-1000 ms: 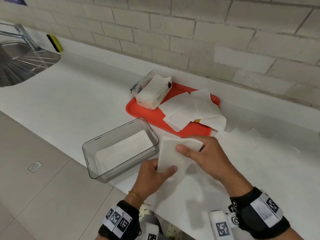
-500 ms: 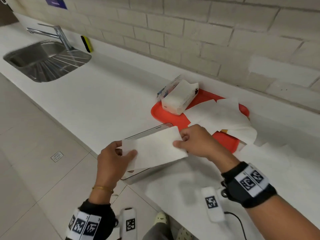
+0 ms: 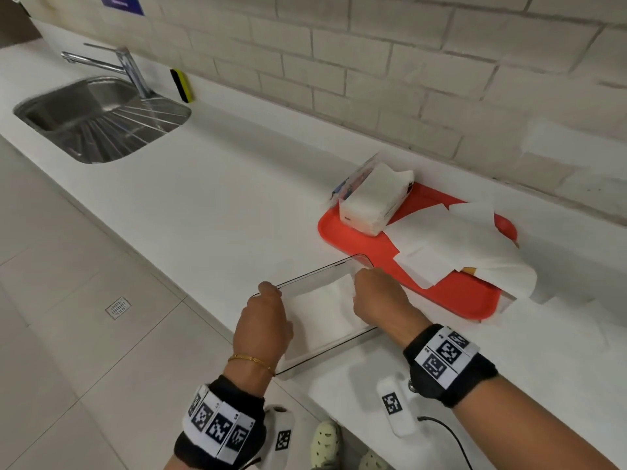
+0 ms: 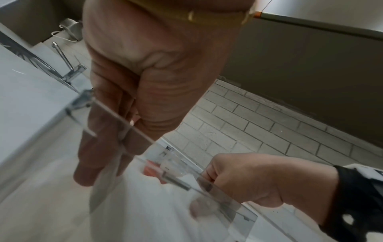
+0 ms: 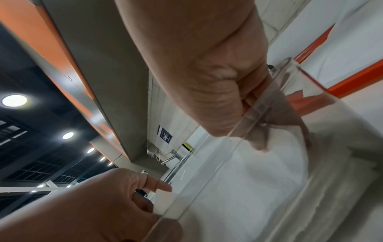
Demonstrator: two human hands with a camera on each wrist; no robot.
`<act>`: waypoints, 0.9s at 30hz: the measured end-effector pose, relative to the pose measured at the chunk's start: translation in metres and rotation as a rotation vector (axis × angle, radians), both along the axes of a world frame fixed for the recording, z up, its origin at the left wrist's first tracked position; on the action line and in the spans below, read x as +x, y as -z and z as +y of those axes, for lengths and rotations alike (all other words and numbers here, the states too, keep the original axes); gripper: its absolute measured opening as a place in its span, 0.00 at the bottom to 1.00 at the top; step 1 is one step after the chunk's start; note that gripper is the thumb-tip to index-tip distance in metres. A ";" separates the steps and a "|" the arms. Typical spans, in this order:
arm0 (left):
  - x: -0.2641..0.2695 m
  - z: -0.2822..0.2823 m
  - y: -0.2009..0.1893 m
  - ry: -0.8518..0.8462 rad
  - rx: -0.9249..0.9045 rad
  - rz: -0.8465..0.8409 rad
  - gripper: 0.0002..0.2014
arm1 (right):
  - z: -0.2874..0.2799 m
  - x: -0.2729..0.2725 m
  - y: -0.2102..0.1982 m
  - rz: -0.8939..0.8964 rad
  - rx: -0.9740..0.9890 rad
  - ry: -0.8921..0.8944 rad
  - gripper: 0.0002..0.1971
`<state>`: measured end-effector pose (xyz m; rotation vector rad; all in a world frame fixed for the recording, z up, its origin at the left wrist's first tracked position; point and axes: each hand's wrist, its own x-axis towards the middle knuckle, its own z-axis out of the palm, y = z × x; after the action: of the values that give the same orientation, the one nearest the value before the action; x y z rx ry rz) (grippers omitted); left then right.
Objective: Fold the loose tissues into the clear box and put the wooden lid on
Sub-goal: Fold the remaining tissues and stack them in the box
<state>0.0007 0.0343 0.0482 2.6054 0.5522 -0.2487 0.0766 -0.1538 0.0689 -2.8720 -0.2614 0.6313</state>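
Note:
The clear box (image 3: 315, 271) stands at the counter's front edge, and both hands reach down into it. My left hand (image 3: 264, 323) holds the left end of a folded white tissue (image 3: 322, 307), its fingers reaching down inside the wall (image 4: 124, 122). My right hand (image 3: 380, 300) pinches the tissue's right end (image 5: 259, 172) low inside the box. Behind the box, loose tissues (image 3: 458, 245) lie spread on a red tray (image 3: 451, 296). A sliver of something wood-coloured (image 3: 470, 270) shows under them. No lid is plainly visible.
An open tissue pack (image 3: 373, 201) sits on the tray's far left corner. A steel sink (image 3: 101, 120) with a tap (image 3: 129, 69) and a yellow-black sponge (image 3: 181, 84) are far left. The brick wall runs behind, and the tiled floor lies below the counter edge.
Both hands carried the folded tissue left over the box and lowered it inside. The head view swung left, bringing the sink into view.

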 end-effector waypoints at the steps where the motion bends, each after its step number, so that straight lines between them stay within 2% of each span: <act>1: 0.002 0.000 0.000 0.007 0.012 0.012 0.22 | 0.001 -0.001 -0.001 0.000 -0.026 -0.009 0.09; 10: 0.007 -0.001 -0.005 0.099 0.118 0.158 0.17 | 0.005 -0.004 0.003 -0.029 -0.129 -0.057 0.13; 17: 0.003 -0.009 -0.025 0.273 0.334 0.290 0.11 | 0.009 -0.007 0.008 -0.066 -0.157 -0.092 0.15; 21: -0.004 -0.011 -0.040 0.329 0.465 0.197 0.22 | 0.012 -0.008 0.008 -0.164 -0.119 -0.079 0.18; 24: 0.002 -0.010 -0.036 0.410 0.344 0.151 0.23 | 0.011 -0.007 0.007 -0.156 -0.093 -0.145 0.16; 27: 0.012 -0.011 -0.021 0.543 0.261 0.260 0.23 | 0.007 -0.007 0.006 -0.111 -0.079 -0.209 0.15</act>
<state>0.0126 0.0229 0.0696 2.9548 -0.0655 -0.7403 0.0701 -0.1473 0.0629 -2.9851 -0.5719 0.5273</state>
